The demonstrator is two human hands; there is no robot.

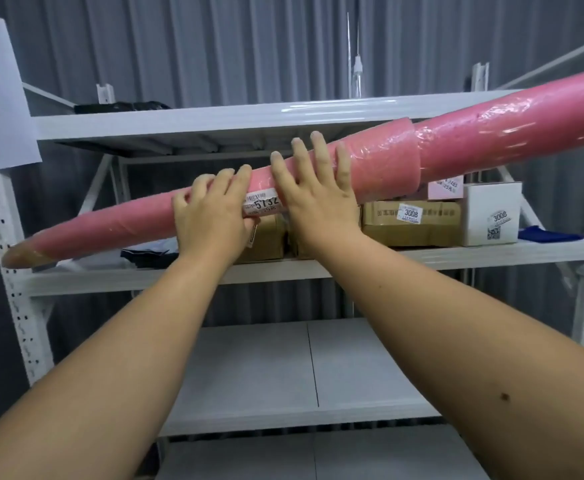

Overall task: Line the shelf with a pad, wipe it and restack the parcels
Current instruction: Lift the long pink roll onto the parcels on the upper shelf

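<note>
Your way into the middle shelf (491,254) is barred by the long pink roll (457,147), which slants across the whole opening from low left to high right, with your left hand (211,216) and right hand (315,199) on it. Behind it, brown cartons (412,223) and a white box (491,213) fill the shelf's middle and right; dark folded cloth (145,254) lies at the left. Above the cartons there is open room under the top shelf (214,121). The lower shelf (249,368) lies open from the front
</note>
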